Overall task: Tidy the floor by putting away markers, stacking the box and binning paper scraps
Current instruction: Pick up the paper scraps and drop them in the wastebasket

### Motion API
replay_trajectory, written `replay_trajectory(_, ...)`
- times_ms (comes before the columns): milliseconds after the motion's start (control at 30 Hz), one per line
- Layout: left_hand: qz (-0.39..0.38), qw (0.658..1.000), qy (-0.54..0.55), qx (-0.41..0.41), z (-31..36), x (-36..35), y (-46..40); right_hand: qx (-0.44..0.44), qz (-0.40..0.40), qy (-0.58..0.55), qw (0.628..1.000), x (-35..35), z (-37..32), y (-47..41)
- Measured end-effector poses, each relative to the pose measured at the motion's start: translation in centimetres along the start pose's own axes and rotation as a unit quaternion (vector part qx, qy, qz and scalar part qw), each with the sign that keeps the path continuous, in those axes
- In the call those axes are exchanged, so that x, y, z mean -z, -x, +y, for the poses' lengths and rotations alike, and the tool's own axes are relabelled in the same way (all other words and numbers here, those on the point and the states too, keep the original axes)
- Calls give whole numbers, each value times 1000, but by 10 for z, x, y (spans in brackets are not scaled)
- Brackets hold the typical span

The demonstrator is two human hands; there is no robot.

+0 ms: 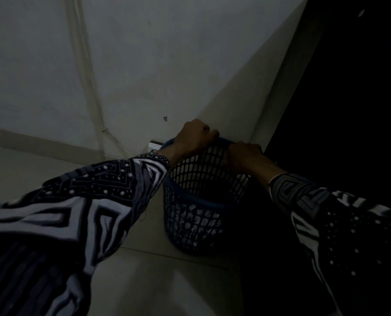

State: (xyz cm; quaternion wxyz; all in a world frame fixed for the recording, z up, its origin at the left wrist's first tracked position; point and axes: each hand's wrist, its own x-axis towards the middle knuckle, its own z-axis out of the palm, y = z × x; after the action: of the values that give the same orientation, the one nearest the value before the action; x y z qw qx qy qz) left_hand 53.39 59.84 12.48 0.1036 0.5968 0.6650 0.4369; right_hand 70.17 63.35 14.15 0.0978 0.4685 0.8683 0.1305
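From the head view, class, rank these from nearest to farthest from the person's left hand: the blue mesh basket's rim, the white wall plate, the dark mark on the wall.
1. Blue mesh basket: its far rim sits under the left hand, apparently gripped.
2. White wall plate: low, just left of the hand.
3. Dark mark: higher on the wall, up-left. Close to the plate's rank.
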Motion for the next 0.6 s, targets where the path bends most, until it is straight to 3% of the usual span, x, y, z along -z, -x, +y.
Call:
replay_trajectory(367, -165, 984, -34, 61, 2, 2, 7, 7, 23, -6, 1000, -7, 3, -3)
replay_trajectory(600, -52, 993, -103, 12, -3, 6, 12, 12, 23, -7, 1000, -5, 1, -1)
